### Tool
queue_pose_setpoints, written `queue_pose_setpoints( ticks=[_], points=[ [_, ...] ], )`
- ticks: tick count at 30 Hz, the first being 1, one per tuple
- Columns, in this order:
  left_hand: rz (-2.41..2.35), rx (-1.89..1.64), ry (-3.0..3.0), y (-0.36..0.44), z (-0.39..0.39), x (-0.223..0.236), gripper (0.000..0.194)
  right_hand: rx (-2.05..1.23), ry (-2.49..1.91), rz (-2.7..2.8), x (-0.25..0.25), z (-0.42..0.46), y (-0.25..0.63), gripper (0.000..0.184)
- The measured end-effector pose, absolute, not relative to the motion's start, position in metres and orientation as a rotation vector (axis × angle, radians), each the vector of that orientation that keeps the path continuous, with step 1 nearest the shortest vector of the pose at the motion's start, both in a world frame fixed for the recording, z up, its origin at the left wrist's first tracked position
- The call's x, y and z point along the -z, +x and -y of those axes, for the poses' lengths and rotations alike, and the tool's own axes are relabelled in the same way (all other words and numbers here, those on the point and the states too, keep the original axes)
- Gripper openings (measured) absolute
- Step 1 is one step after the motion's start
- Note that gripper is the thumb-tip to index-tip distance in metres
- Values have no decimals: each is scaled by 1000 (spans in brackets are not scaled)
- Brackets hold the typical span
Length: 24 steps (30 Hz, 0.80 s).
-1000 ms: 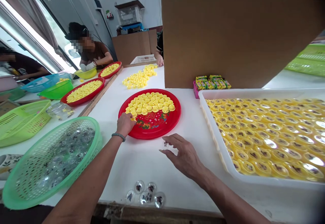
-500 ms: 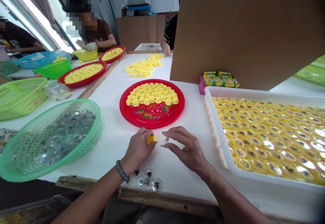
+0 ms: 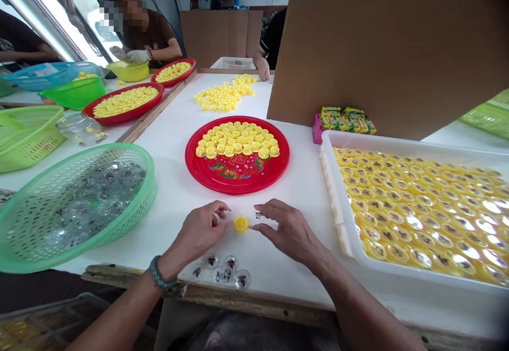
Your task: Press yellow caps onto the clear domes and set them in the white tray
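A small round yellow cup (image 3: 240,224) rests on the white table between my hands. My left hand (image 3: 201,230), a beaded bracelet at its wrist, is just left of the cup with thumb and fingers apart and nothing in them. Between the thumb and fingers of my right hand (image 3: 287,229) is a clear plastic cap with a small dark print (image 3: 258,216), close to the cup's right side. Several clear printed caps (image 3: 241,280) lie near the table's front edge. Beyond my hands stands a red tray (image 3: 238,185), its far half covered with yellow cups (image 3: 237,138).
At left, a mint-green basket (image 3: 149,192) contains clear caps. A white tray (image 3: 338,224) full of capped yellow pieces stands at right, beside a cardboard panel (image 3: 377,49) and a pink box (image 3: 317,129) of small packets. Co-workers (image 3: 153,33) sit beyond loose yellow cups (image 3: 225,95).
My left hand brought a yellow cup from the red tray to the table before me, then let it go and drew slightly left. My right hand keeps the clear cap. The view has tilted down.
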<state>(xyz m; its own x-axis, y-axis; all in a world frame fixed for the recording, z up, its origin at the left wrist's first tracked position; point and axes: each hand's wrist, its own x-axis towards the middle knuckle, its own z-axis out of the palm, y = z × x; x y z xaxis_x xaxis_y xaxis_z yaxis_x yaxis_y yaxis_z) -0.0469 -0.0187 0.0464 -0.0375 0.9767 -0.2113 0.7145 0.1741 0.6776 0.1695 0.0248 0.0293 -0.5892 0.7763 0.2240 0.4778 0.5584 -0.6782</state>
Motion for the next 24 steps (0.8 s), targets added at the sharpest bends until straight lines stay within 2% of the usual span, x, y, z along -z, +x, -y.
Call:
queue_pose_setpoints(
  ticks=[2,4,10,19,24],
  points=[
    [-1632,-548,1724,-54,14,-43,41,-760,-1001,2328,-29,-24,168,30],
    [-1486,-566,1778,-55,8,-36,47,-738,-1008,2359,-28,-22,165,28],
    [-1435,-687,1712,-38,2,-15,25,-716,-1067,2473,-22,-21,156,22],
    [-1380,-775,1649,-36,-2,-5,23,-518,-997,2599,-10,-31,147,28],
    [-1318,-817,1251,-35,-4,-6,22,-482,-980,2648,-13,-36,146,20]
  ],
)
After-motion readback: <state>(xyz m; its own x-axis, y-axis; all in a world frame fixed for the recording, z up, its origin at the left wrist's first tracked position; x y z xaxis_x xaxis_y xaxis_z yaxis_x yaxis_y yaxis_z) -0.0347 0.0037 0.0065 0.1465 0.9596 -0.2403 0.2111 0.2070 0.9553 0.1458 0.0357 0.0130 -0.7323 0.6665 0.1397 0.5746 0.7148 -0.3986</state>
